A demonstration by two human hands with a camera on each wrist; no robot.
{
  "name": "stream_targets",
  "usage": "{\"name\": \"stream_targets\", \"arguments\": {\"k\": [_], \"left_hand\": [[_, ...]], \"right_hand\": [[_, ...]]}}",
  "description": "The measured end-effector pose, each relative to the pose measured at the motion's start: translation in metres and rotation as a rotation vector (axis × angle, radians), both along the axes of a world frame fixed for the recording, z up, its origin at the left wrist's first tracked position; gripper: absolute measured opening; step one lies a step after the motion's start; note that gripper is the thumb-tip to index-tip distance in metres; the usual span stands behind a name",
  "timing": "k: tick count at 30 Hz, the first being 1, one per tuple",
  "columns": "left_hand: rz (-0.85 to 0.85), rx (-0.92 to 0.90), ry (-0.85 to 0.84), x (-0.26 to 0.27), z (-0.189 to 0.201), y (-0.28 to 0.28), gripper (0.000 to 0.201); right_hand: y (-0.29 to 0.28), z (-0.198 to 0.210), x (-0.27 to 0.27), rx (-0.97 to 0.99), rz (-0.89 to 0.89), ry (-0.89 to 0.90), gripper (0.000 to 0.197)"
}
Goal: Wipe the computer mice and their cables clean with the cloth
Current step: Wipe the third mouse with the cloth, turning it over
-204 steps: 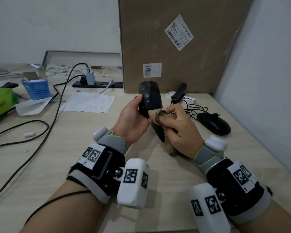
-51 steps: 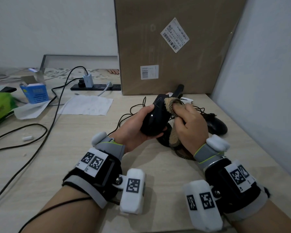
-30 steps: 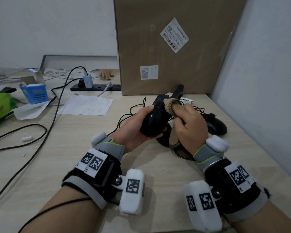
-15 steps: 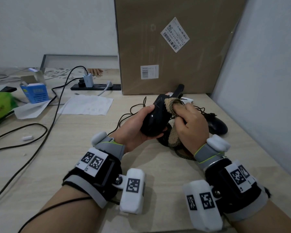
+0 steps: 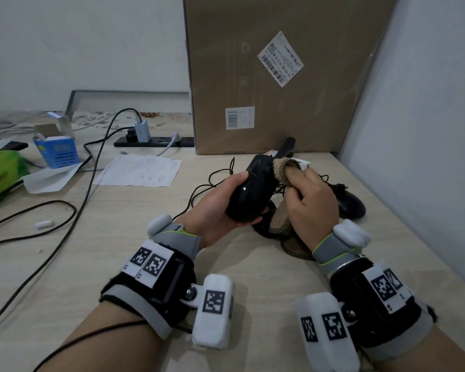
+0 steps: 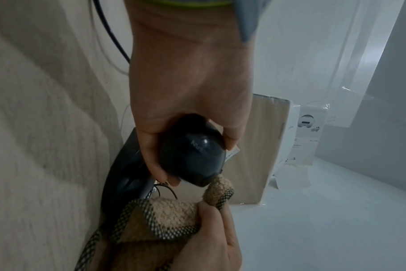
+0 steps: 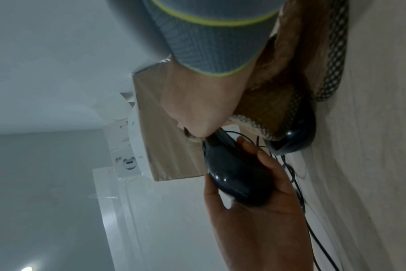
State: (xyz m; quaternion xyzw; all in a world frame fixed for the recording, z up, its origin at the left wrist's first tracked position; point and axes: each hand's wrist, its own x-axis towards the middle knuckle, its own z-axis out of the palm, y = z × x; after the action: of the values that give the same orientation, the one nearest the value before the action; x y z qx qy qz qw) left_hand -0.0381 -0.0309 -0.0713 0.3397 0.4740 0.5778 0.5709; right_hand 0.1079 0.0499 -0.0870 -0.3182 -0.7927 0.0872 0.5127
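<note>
My left hand [image 5: 218, 208] grips a black mouse [image 5: 250, 191] from below, lifted off the desk with its front end pointing away. My right hand [image 5: 312, 202] pinches a tan cloth [image 5: 282, 167] with a checked border and presses it against the mouse's front end. In the left wrist view the cloth [image 6: 174, 214] meets the mouse [image 6: 192, 150] at its tip. The cloth's loose end hangs down onto a second black mouse [image 5: 263, 226] on the desk. A third black mouse [image 5: 352, 205] lies to the right. Thin mouse cables [image 5: 215, 181] curl behind the hands.
A big cardboard box [image 5: 279, 76] stands at the back, with a black handheld device [image 5: 286, 147] leaning at its foot. A wall [image 5: 427, 130] closes the right side. To the left are a paper sheet [image 5: 137, 170], a power strip [image 5: 156, 142], a blue box [image 5: 57, 153] and long cables [image 5: 86, 183].
Since 6.8 s ago the mouse has tipped from upright to slanted and the cloth has gone from its side to its front end. Over the last second both hands barely shift.
</note>
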Motion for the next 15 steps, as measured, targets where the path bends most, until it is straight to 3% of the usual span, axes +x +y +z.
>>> {"name": "stream_targets", "arguments": {"k": [4,8,11,15], "left_hand": [[0.001,-0.004,-0.005,0.0008,0.0006,-0.0002,0.048],[0.008,-0.013,0.002,0.0007,-0.0002,-0.0005,0.05],[0.011,-0.012,-0.012,0.0012,-0.0008,-0.0008,0.048],[0.007,-0.017,-0.005,0.0,-0.0005,-0.0004,0.048]], "right_hand": [[-0.0025,0.0,0.0002,0.051,0.058,-0.017,0.028],[0.0005,-0.0004,0.0007,-0.006,-0.006,0.001,0.023],[-0.0017,-0.0014,0.0003,0.043,0.069,-0.038,0.026],[-0.0005,0.0,0.0002,-0.008,0.007,0.013,0.027]]}}
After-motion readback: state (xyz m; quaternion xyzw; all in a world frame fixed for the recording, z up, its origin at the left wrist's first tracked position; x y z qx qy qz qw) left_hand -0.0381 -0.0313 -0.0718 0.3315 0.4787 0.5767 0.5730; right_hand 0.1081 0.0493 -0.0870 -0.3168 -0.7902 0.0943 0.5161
